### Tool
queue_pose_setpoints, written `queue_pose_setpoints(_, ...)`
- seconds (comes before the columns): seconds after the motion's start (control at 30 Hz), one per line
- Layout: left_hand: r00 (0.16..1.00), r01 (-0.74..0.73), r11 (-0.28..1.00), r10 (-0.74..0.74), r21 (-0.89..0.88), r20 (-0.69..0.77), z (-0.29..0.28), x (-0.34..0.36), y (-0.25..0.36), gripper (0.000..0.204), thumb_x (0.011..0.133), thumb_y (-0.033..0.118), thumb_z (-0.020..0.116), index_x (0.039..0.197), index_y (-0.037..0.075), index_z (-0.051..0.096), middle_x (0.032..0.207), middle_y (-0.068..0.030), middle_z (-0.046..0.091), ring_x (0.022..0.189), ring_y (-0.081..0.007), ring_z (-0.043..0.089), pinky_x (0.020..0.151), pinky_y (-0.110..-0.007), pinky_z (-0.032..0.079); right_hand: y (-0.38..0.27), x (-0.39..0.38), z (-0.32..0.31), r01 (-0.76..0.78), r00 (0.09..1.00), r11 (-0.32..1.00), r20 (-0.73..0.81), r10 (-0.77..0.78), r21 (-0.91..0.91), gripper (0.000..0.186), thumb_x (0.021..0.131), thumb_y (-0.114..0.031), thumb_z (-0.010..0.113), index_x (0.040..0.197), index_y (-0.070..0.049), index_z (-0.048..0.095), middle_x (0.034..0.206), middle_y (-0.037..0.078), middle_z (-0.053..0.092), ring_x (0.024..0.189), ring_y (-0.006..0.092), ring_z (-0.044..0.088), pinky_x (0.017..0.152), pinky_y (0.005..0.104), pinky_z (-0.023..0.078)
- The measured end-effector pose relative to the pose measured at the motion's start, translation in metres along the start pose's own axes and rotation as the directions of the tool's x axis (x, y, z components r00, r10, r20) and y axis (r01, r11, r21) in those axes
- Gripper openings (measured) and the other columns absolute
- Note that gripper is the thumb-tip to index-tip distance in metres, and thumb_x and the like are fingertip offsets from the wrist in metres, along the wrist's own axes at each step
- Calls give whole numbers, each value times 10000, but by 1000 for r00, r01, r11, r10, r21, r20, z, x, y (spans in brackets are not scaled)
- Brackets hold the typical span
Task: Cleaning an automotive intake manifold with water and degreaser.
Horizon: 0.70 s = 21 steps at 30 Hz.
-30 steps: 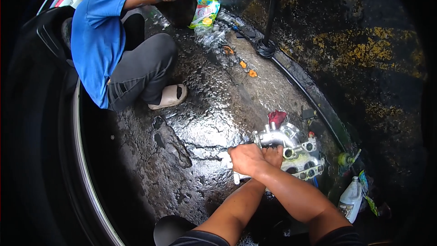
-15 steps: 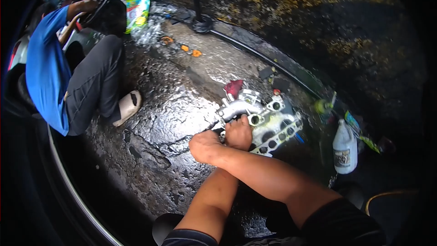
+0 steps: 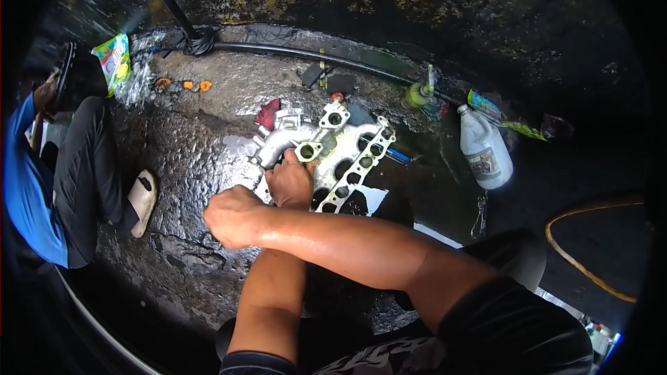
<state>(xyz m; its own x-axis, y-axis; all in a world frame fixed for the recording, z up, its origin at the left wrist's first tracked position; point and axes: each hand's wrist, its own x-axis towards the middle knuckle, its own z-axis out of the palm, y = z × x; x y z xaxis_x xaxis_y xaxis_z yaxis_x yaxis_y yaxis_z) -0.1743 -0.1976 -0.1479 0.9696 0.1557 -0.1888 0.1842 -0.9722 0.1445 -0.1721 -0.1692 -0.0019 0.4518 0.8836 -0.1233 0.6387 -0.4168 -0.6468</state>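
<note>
A silvery cast-metal intake manifold (image 3: 345,140) with several round ports and a long flange lies on the wet ground before me. My left hand (image 3: 290,182) is closed around its near left side, thumb up beside a round port flange. My forearms cross, the right over the left. My right hand (image 3: 233,217) is curled into a fist just left of the manifold. Its fingers face away, so anything in it is hidden. Beyond the manifold's left end lies a dark red cloth (image 3: 267,114).
A white jug (image 3: 485,149) and a greenish bottle (image 3: 418,95) stand to the right. A black pipe (image 3: 313,57) runs along the back. At far left squats a person in blue (image 3: 31,187), near a bright packet (image 3: 113,64). A yellowish hose (image 3: 566,253) curves at right.
The view has swung right, so the whole scene sits further left. My right hand has drawn slightly away from the left hand, toward me. My left hand stays on the manifold.
</note>
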Motion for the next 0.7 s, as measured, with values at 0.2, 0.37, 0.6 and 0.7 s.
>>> queue_pose_setpoints(0.2,1000,-17,999,18,-37,6,0,0,2,662,950,648,580,1163,24,521,850,-216,727,882,-419,712,911,-543,475,-2,-27,-62,-150,960,983,-221,171,108,247,752,-106,670,955,23,724,788,241,711,828,411,748,745,518,612)
queue_pose_setpoints(0.37,981,46,997,-33,-64,190,-15,19,6,774,892,676,657,1198,-16,495,845,-202,749,851,-401,743,926,-466,534,139,-110,-96,-380,666,845,-523,532,376,122,859,-67,673,965,-11,695,877,245,735,847,374,748,763,450,580)
queue_pose_setpoints(0.6,966,97,990,-70,-98,250,-31,30,11,888,838,804,604,1221,5,551,985,-237,754,974,-403,734,873,-498,561,260,-176,-109,-511,358,793,-757,547,332,169,939,-123,663,1034,17,668,926,204,749,858,298,750,807,387,579)
queue_pose_setpoints(0.7,966,135,988,-116,-69,230,-36,29,-7,883,835,817,590,1224,25,560,1006,-247,750,996,-411,727,883,-506,555,263,-213,-50,-543,1,612,-729,685,574,280,882,-174,756,1038,18,625,812,167,719,689,247,701,759,351,572)
